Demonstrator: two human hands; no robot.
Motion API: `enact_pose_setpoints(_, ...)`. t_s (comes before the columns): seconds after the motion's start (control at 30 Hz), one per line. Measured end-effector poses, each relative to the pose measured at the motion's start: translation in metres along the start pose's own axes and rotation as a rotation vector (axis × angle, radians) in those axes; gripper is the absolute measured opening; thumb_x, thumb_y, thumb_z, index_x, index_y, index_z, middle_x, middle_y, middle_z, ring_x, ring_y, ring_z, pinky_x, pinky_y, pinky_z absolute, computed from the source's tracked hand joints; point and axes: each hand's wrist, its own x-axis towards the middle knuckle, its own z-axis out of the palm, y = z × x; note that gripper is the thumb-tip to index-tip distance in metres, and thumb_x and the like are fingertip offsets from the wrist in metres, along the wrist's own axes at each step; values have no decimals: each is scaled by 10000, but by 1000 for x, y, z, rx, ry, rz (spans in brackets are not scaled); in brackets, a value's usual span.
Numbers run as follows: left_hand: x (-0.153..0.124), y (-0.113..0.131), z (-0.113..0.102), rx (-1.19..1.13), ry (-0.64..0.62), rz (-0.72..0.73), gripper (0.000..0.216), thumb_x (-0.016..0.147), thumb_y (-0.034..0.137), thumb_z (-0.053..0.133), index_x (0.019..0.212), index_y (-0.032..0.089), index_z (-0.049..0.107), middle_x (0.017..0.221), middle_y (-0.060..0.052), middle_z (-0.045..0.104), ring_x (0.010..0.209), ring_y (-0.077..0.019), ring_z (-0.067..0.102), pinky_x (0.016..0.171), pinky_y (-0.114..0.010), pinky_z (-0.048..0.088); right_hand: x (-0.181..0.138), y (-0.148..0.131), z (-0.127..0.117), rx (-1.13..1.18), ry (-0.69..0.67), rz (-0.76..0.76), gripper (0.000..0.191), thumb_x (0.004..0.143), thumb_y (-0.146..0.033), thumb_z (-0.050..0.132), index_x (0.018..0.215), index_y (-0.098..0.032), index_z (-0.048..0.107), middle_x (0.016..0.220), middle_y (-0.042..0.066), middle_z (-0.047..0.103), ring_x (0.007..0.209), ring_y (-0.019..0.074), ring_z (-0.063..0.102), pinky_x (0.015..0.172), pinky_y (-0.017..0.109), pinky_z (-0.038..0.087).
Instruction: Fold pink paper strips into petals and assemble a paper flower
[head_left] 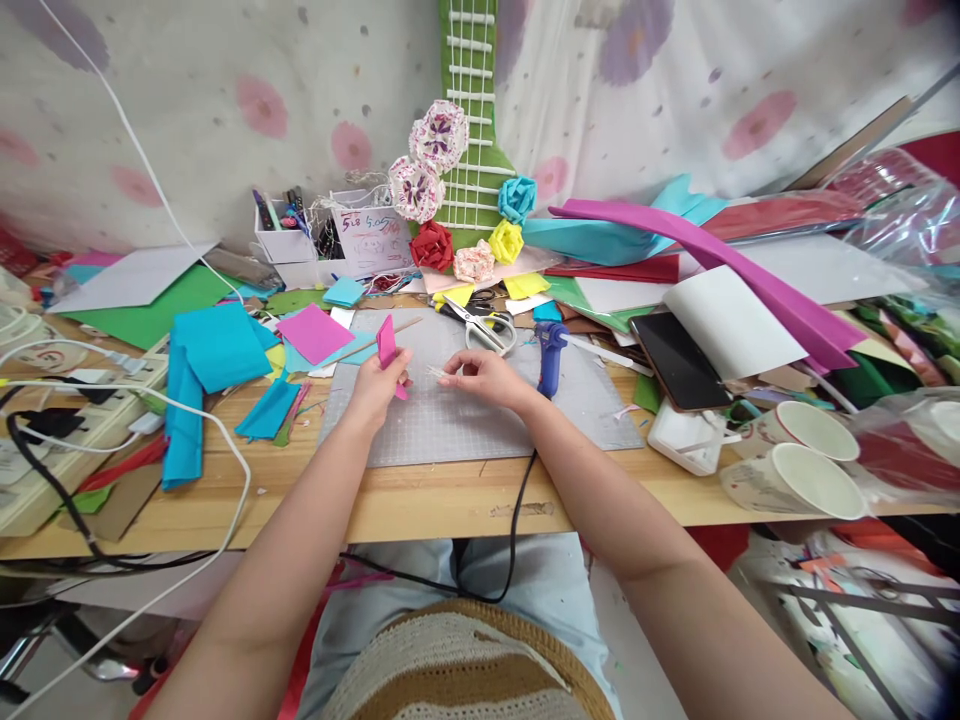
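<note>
My left hand (377, 385) is closed round a folded piece of pink paper (387, 345) that stands up from my fingers, over the grey cutting mat (450, 425). A thin wooden stick (371, 340) lies just behind that paper. My right hand (484, 378) hovers over the mat a little to the right, its fingertips pinched on a small pale wisp that I cannot make out. A blue glue gun (551, 355) stands right beside my right wrist, its black cord dropping over the table's front edge.
Scissors (484, 325) lie behind the mat. Paper roses (442, 200) stand at the back. Blue paper sheets (214, 350) lie left, with a power strip and cables (90, 400). At right are a phone (679, 362), two cups (795, 465) and stacked coloured paper.
</note>
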Motion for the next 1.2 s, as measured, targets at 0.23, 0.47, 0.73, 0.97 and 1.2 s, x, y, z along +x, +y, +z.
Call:
enact_pose_setpoints(0.23,-7,8,-7,184,-426,-180,374,587,350,737,877,131,649,458,86,365,434,-39,360,497,-196,409,-2,2,-5,172,-120,-17,410,640,-540,647,739,-143,621,652,-19,537,582,76,395,548,226,307)
enact_pose_setpoints(0.47,-6,9,-5,-96,-394,-289,211,598,292,702,676,148,568,471,93,311,423,-27,330,508,-199,435,2,10,4,199,-32,-77,397,588,-481,707,798,-159,605,720,-14,535,621,85,407,587,228,346)
enact_pose_setpoints(0.73,-6,5,-3,64,-356,-305,299,568,312,718,638,163,468,462,105,318,387,-19,309,448,-184,398,3,13,6,83,63,-142,410,646,-567,642,714,-164,611,687,9,543,605,100,419,570,246,336)
enact_pose_setpoints(0.97,-7,4,0,143,-347,-290,317,581,363,700,638,175,451,475,89,351,406,-32,328,436,-189,394,-3,0,5,-170,75,-293,262,762,-428,583,739,-171,629,701,28,549,620,114,425,596,261,336)
enact_pose_setpoints(1.2,-8,3,3,189,-345,-269,249,589,354,673,610,178,498,452,78,359,405,-46,336,435,-204,409,-2,-2,8,-237,68,-317,142,764,-309,573,704,-183,598,706,28,561,708,141,460,643,267,342)
